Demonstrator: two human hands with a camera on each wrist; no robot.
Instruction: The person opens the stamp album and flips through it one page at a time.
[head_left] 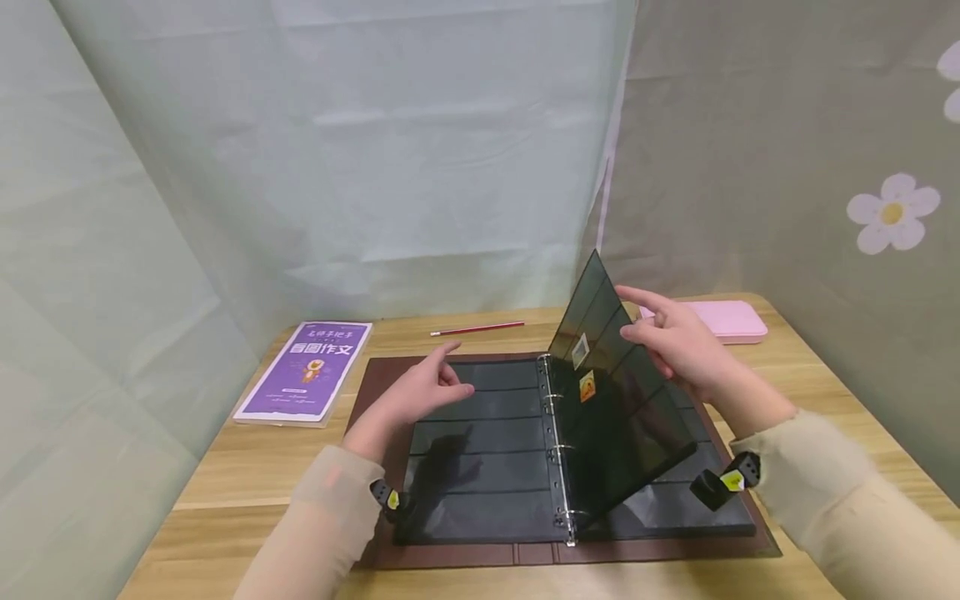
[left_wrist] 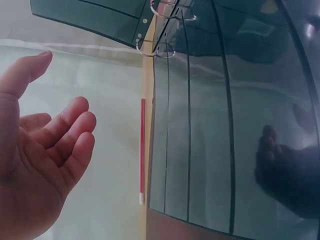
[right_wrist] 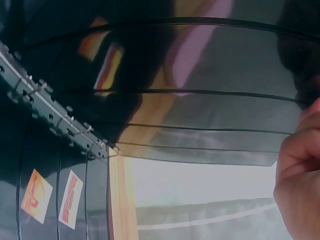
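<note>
A ring-bound stamp album with a brown cover [head_left: 450, 557] lies spread out, its black pages crossed by strips. My right hand [head_left: 686, 346] pinches the outer edge of a raised page [head_left: 622, 417], thumb on the near face. Two small stamps sit on that face: a pale one [head_left: 581, 351] and an orange one [head_left: 587, 386]. Above the flat left page [head_left: 487, 471] hovers my left hand [head_left: 420, 390], holding nothing, its fingers loosely bent. The left wrist view shows that palm [left_wrist: 35, 185] apart from the page. In the right wrist view the fingers [right_wrist: 300, 155] meet a page edge.
A purple book [head_left: 307, 375] lies at the table's left. Behind the album is a red pencil [head_left: 480, 328]. A pink case [head_left: 723, 321] stands at the back right, partly behind my right hand. Metal rings [head_left: 555, 450] run down the album's middle. Cloth hangs behind the table.
</note>
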